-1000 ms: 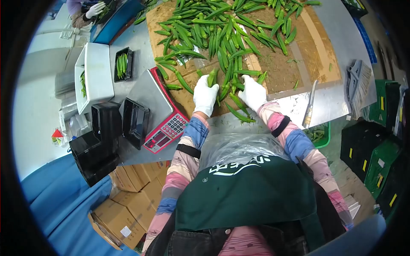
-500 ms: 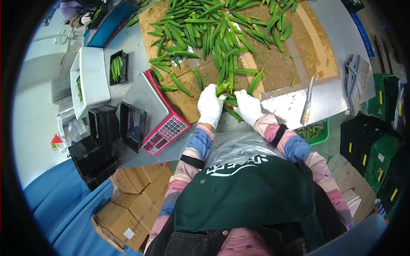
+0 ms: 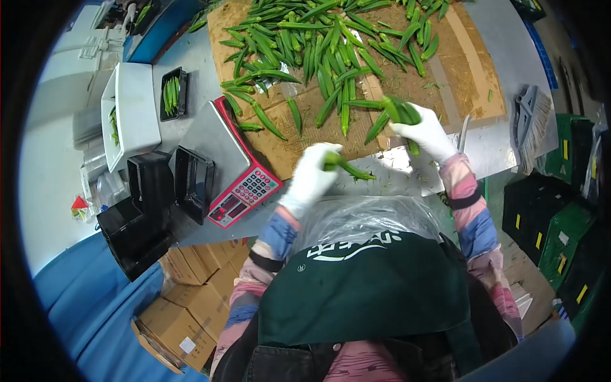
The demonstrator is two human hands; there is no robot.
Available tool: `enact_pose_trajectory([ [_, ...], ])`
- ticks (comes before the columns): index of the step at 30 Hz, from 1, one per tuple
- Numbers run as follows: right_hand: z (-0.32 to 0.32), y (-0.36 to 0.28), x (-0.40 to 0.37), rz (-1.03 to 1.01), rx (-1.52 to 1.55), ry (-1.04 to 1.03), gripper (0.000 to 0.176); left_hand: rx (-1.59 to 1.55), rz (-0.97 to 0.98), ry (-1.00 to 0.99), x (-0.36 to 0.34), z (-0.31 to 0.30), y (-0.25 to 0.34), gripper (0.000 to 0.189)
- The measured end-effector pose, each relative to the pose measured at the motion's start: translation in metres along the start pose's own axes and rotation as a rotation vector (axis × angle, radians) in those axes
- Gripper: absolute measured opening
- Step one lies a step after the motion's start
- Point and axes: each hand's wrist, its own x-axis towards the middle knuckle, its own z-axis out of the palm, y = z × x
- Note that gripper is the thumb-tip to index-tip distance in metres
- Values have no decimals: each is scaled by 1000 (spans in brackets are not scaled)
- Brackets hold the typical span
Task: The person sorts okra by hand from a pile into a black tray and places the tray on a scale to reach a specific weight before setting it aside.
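My left hand [image 3: 312,178], in a white glove, is closed around okra [image 3: 354,170] near the table's front edge; one pod sticks out to the right. To the right, my right hand [image 3: 429,135], also gloved, grips several okra pods [image 3: 400,111] that point up and left, and another pod end shows below the fingers. Beyond both hands a large heap of green okra [image 3: 318,57] lies on a worn cardboard sheet [image 3: 407,95]. A few single pods lie loose at the heap's near side.
Left of the cardboard stand a red scale [image 3: 245,194], black plastic trays [image 3: 194,184], a black tray holding okra [image 3: 173,118] and a white bin [image 3: 141,121]. A knife [image 3: 464,132] and a grey brush [image 3: 529,127] lie at right. Green-black crates [image 3: 541,216] stand beyond the table.
My hands were close together at the heap's near edge. The right has moved right and up with okra pods; the left has drawn back toward me, also holding okra.
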Motion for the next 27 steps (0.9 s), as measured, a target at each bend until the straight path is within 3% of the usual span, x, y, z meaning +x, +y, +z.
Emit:
enact_pose_trajectory([
  [1, 5, 7, 10, -168, -319, 79, 37, 329, 294, 4, -1, 17, -8, 28],
  [3, 21, 42, 32, -500, -957, 244, 36, 605, 355, -144, -4, 41, -11, 33],
  [4, 25, 54, 39, -497, -988, 218, 30, 651, 276, -288, -4, 47, -17, 30],
  [5, 27, 68, 47, -596, -1125, 263, 26, 657, 230, -277, -2, 43, -14, 30],
  [7, 23, 54, 38, -402, -1103, 265, 25, 669, 136, -259, -2, 31, -9, 29],
  [8, 18, 50, 32, -313, -1060, 251, 28, 437, 165, -2, -8, 25, -14, 31],
  [9, 12, 42, 26, -226, -1016, 239, 32, 379, -33, 53, -8, 17, -8, 32],
  [10, 6, 25, 19, -89, -898, 180, 33, 126, -165, 110, -3, 5, -3, 31],
  [11, 3, 16, 20, -68, -841, 186, 33, -129, -294, 165, 4, -6, -3, 30],
  [14, 6, 9, 36, -90, -766, 252, 33, -151, -427, 214, 37, -27, -15, 23],
  [17, 36, 29, 70, -372, -838, 393, 29, 99, -248, 356, 77, -8, -25, 25],
  [19, 49, 46, 92, -459, -996, 347, 27, 278, -122, 378, 98, 14, -32, 27],
  [21, 57, 56, 103, -457, -1034, 379, 27, 541, -154, 292, 105, 31, -40, 34],
  [23, 56, 46, 89, -428, -986, 380, 27, 534, -228, 250, 104, 29, -34, 39],
  [24, 51, 30, 75, -384, -940, 378, 28, 372, -306, 284, 99, 25, -32, 38],
  [25, 42, 24, 62, -383, -892, 406, 29, 300, -318, 366, 91, 15, -22, 37],
  [26, 32, 8, 45, -196, -840, 383, 30, 227, -326, 443, 83, -3, -10, 37],
  [27, 21, 14, 35, -175, -803, 433, 32, 151, -334, 517, 78, -19, -7, 36],
])
